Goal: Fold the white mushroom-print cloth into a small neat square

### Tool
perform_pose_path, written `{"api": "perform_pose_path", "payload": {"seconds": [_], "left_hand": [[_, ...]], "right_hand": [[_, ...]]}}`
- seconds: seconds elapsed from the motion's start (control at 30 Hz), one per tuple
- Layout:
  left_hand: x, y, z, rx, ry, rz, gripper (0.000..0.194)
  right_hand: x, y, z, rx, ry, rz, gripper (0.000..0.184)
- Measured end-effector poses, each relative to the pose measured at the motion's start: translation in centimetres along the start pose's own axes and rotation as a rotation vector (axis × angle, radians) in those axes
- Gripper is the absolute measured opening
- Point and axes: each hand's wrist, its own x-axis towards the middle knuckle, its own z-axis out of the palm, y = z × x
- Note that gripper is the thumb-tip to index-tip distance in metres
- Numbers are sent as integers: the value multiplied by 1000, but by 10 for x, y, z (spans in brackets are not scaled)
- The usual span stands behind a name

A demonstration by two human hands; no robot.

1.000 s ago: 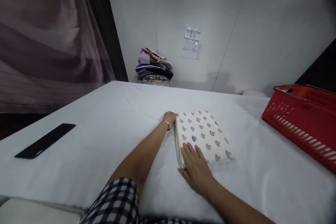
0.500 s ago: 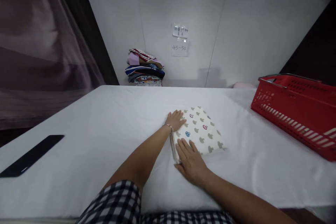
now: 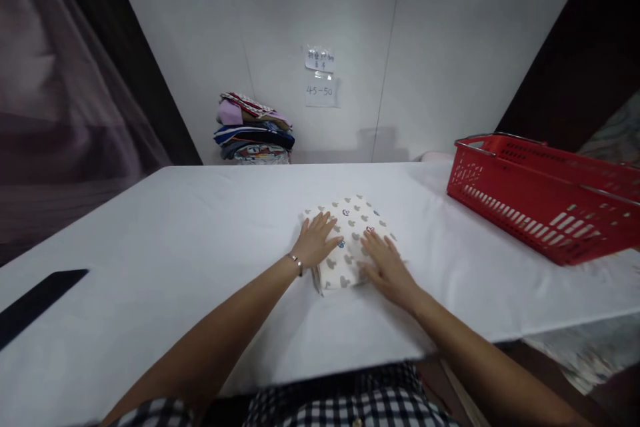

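A folded white cloth (image 3: 345,273) printed with grey, red and blue mushroom shapes lies flat on the white-covered table (image 3: 200,213). On its left part rests my left hand (image 3: 315,239), palm down with the fingers spread; a bracelet circles that wrist. My right hand (image 3: 387,267) lies open over the cloth's right part, fingers stretched toward the far side. Layered folds show along the cloth's near left edge. Neither hand grips anything.
A red plastic basket (image 3: 530,200) with metal handles stands at the table's right. Against the wall is a stack of folded clothes (image 3: 255,130). A black flat object (image 3: 37,300) lies at the left. Paper signs (image 3: 321,90) hang on the wall.
My right hand has moved from the cloth's near left corner to its right part. My left hand has shifted farther onto the cloth. The camera view has turned somewhat right.
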Motion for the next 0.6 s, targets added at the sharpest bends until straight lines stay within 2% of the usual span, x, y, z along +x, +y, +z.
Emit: {"api": "perform_pose_path", "payload": {"seconds": [0.07, 0.13, 0.23, 0.33, 0.4, 0.5, 0.53, 0.6], "left_hand": [[-17, 2, 7, -33, -48, 23, 58], [-27, 0, 13, -65, -84, 1, 56], [-29, -3, 19, -83, -78, -20, 54], [-27, -3, 21, -119, -20, -18, 54], [-29, -2, 22, -188, 95, -46, 53], [-35, -1, 21, -383, 313, -189, 50], [-37, 0, 20, -479, 344, -276, 51], [-40, 1, 17, -710, 309, -488, 56]], "right_hand": [[-6, 22, -3, -52, -35, 108, 54], [-11, 38, -3, -54, -104, 152, 55], [-12, 52, -7, 125, -151, 175, 54], [-6, 66, -19, 397, -17, 391, 54], [-2, 78, -26, 511, 59, 571, 53], [4, 93, -29, 645, -38, 753, 51], [7, 97, -28, 676, -80, 796, 51], [14, 103, -26, 704, -139, 848, 54]]}}
